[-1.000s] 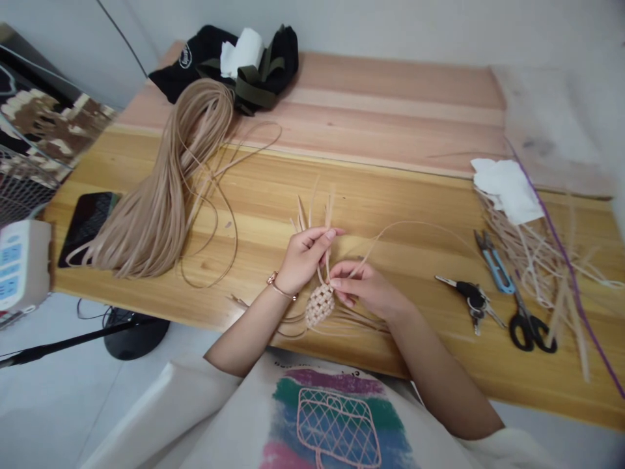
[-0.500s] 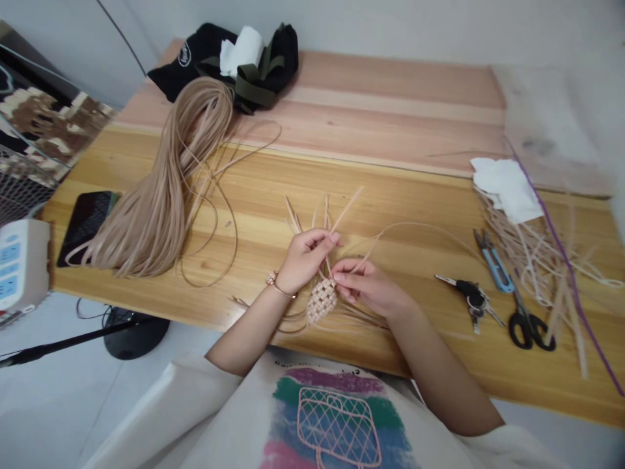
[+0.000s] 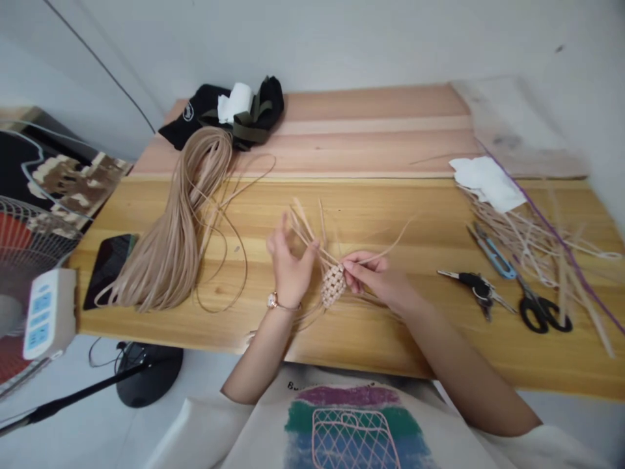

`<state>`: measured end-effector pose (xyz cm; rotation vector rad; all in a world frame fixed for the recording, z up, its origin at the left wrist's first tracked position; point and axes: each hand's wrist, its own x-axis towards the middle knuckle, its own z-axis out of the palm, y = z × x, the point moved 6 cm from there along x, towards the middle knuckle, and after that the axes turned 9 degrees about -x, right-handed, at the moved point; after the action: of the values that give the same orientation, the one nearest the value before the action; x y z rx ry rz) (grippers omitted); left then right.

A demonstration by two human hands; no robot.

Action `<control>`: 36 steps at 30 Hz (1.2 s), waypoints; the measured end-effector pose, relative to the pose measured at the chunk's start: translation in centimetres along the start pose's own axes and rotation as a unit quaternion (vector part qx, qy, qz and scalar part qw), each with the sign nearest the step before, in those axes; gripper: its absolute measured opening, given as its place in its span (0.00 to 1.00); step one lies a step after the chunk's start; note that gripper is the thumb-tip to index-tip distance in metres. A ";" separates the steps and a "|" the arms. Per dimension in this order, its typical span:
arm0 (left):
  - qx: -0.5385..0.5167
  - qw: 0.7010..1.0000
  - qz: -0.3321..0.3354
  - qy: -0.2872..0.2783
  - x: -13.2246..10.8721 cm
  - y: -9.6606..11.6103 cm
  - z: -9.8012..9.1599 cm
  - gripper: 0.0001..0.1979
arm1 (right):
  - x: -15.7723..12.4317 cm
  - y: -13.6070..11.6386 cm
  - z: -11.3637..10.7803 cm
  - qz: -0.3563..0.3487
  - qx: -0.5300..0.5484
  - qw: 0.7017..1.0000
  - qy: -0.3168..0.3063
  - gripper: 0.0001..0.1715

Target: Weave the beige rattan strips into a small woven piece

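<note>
A small woven piece [image 3: 334, 285] of beige strips lies near the table's front edge, with loose strips fanning out from it. My right hand [image 3: 367, 272] pinches its upper right corner, where a long strip curves away to the right. My left hand [image 3: 291, 260] is raised at the upper left of the piece, thumb and fingers apart and slightly blurred. Loose strip ends [image 3: 303, 220] pass behind and beside the left thumb; no grip on them shows.
A big bundle of beige strips [image 3: 168, 241] lies left, beside a phone [image 3: 108, 270]. At the back is a black bag [image 3: 198, 111]. Keys [image 3: 476, 286], blue snips [image 3: 495, 253], black-handled scissors [image 3: 543, 312], strip scraps [image 3: 527, 241] and white tissue [image 3: 488, 182] lie right.
My left hand has opened and moved left, away from the strips it pinched. My right hand keeps hold of the piece's corner. The whole view has shifted.
</note>
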<state>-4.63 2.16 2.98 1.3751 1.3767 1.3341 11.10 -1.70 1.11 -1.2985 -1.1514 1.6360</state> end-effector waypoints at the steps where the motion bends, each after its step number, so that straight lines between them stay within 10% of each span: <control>1: 0.053 0.997 0.038 0.039 0.1 1.0 -1.1 0.39 | -0.1 -0.5 -0.1 -0.004 -0.028 1.000 -0.001 0.16; 3: 0.127 0.983 0.122 0.045 0.2 3.4 -2.3 0.39 | -0.2 -1.5 -0.5 -0.009 -0.088 0.996 0.002 0.11; 8: 0.164 0.882 0.205 -0.391 -0.3 6.8 1.5 0.14 | 0.0 -4.6 -1.0 -0.056 -0.224 0.973 0.011 0.04; 10: 0.180 0.847 0.193 -0.462 -0.2 7.1 2.3 0.14 | 0.0 -6.1 -0.8 -0.085 -0.249 0.965 0.013 0.02; 23: -0.079 0.861 0.069 -0.498 -0.1 8.9 2.4 0.11 | -2.0 -10.5 0.0 -0.090 -0.136 0.987 -0.007 0.09; 36: -0.068 0.822 0.043 -0.564 -1.3 8.8 2.5 0.06 | -3.6 -9.6 -1.0 -0.089 -0.216 0.972 0.016 0.15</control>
<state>-0.46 0.11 10.96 1.6824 0.3882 0.4088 13.05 -1.71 11.21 -1.4295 -1.6168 1.2693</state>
